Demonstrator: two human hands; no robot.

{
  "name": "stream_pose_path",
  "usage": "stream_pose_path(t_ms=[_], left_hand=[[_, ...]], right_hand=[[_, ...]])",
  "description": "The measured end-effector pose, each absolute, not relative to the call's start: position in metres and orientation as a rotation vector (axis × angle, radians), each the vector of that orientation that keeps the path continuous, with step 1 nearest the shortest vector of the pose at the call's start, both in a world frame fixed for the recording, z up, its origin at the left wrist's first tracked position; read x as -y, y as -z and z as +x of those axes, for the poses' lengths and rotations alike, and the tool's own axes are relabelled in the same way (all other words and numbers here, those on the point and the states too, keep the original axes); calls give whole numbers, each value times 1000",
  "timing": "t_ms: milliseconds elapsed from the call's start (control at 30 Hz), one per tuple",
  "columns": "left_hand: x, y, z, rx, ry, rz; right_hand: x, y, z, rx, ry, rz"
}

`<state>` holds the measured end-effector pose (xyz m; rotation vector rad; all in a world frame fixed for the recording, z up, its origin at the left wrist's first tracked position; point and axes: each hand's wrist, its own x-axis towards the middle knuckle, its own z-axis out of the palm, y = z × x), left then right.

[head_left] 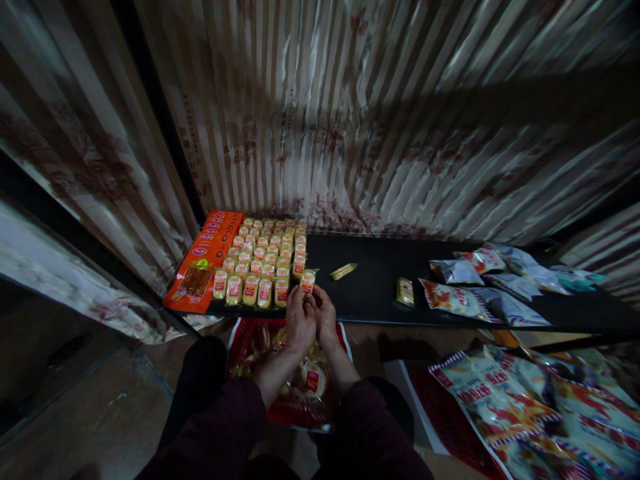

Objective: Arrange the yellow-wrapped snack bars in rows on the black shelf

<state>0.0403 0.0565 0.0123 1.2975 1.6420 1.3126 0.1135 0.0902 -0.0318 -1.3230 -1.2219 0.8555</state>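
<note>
Both my hands meet at the front edge of a black shelf (370, 293). Between their fingertips is a small wrapped cake (307, 281) with a red and white label, held upright. My left hand (300, 323) and my right hand (325, 317) are both closed on it, thumbs close together. Just left of it stand several rows of the same wrapped cakes (260, 257), packed side by side. Below my hands is a red box (240, 337) holding more wrapped pieces, partly hidden by my forearms.
An orange snack packet (215, 240) lies left of the rows. Right of my hands are a thin wrapped stick (344, 271) and a wrapped piece (405, 292). Several snack bags (457, 300) lie farther right; more bags (500, 393) fill a container below. A striped curtain (320, 120) hangs behind.
</note>
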Motion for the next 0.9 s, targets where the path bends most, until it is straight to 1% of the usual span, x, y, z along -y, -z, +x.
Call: stream_pose_path(t_ms=[333,633,900], left_hand=[[-68,-13,39,-1667,-1216,1292],[-73,-10,40,-1626,-1262,1320],[-79,2,42,-1622,-1262,1349]], right_hand=[[-107,40,109,1235,-813,-1372],[-119,35,108,1271,-798,-1406],[-125,35,109,1340,-772,-1423]])
